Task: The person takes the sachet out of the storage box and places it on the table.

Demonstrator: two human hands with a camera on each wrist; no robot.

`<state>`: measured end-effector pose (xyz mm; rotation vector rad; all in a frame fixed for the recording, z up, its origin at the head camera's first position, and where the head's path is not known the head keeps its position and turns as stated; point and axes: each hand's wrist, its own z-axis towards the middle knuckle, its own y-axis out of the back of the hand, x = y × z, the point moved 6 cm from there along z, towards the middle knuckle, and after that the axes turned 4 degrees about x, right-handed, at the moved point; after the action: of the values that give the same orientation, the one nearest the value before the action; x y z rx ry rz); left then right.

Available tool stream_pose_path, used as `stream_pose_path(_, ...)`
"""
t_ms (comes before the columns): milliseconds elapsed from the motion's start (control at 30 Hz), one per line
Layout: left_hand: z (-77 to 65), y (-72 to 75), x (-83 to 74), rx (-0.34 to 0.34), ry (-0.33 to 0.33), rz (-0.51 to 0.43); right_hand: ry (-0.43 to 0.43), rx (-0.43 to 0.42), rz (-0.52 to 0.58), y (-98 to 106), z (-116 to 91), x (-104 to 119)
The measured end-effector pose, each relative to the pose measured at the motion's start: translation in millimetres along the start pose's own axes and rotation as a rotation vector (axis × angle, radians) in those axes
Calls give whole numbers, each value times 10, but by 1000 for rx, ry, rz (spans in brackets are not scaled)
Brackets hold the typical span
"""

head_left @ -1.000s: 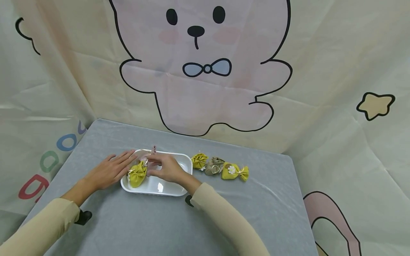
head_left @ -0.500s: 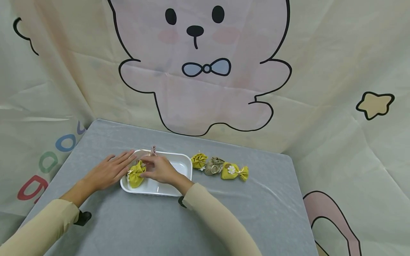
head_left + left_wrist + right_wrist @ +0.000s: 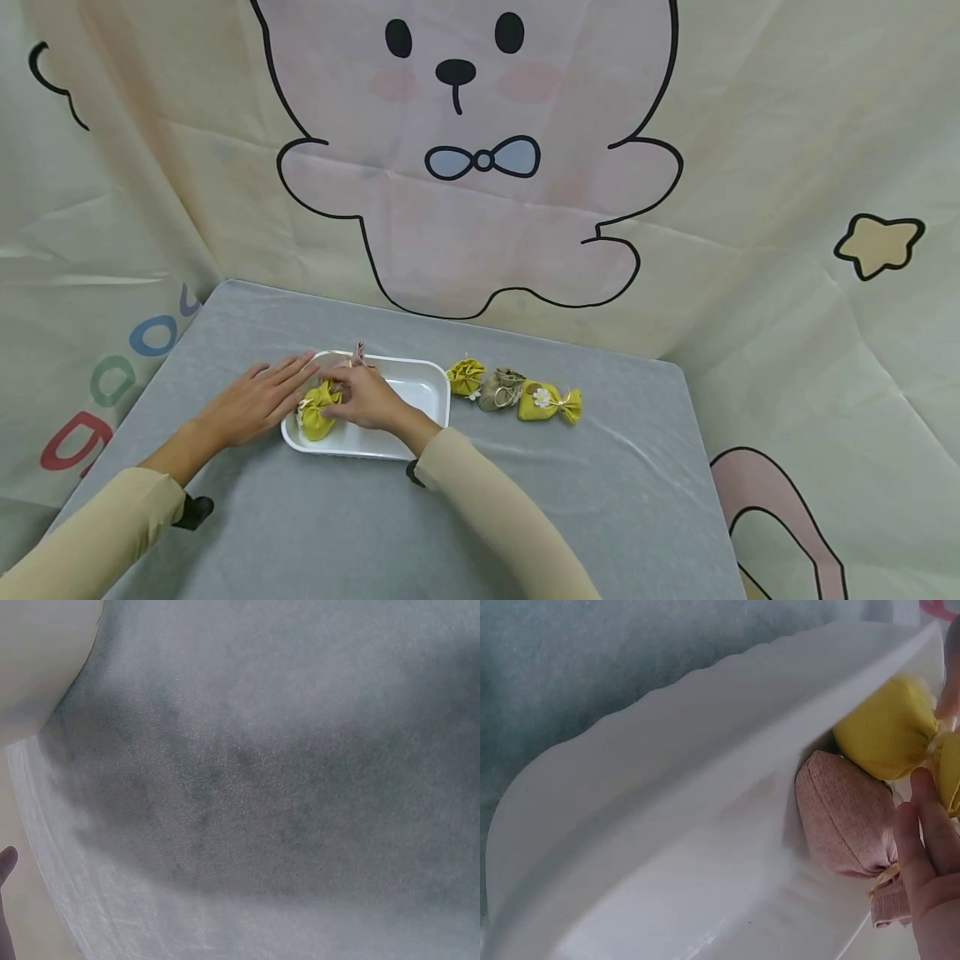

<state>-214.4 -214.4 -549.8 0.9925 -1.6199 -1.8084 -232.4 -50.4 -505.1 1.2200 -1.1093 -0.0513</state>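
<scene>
A white tray (image 3: 390, 448) in the head view holds a yellow drawstring pouch (image 3: 317, 423) at its left end. My left hand (image 3: 258, 396) rests flat with straight fingers on the tray's left rim, beside that pouch. Right of the yellow pouch is my right hand (image 3: 367, 400), thumb and fingers spread. In the right wrist view its extended fingers (image 3: 909, 832) are at the neck of the yellow pouch (image 3: 885, 731). Next to it lies a dusty pink pouch (image 3: 844, 814) with a tied neck, partly behind the fingers; the head view shows only its top (image 3: 360, 352).
Right of the tray lie a yellow pouch (image 3: 467, 377), a grey-brown pouch (image 3: 500, 390) and a yellow pouch with a white flower (image 3: 538, 402), in a row. The grey cloth-covered table (image 3: 337, 517) meets a printed curtain (image 3: 525, 258) at the back.
My right hand has moved left from the pink pouch to the yellow pouch in the tray. My left hand has stayed on the rim.
</scene>
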Motion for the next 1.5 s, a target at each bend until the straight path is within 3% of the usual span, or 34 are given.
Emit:
stream_pose_path(233,0,-4,-1,-16,-4,-3,0,22,-15,-28,-4,19)
stream_pose_path(700,2,15,-11,-12,-7,13,7,-26,20,-60,1,12)
stream_pose_path(1133,12,16,-18,-16,-18,24,-21,-70,147,-19,-33,11)
stream_pose_path(1500,19,26,-20,-4,-4,-1,-11,-80,177,16,-84,54)
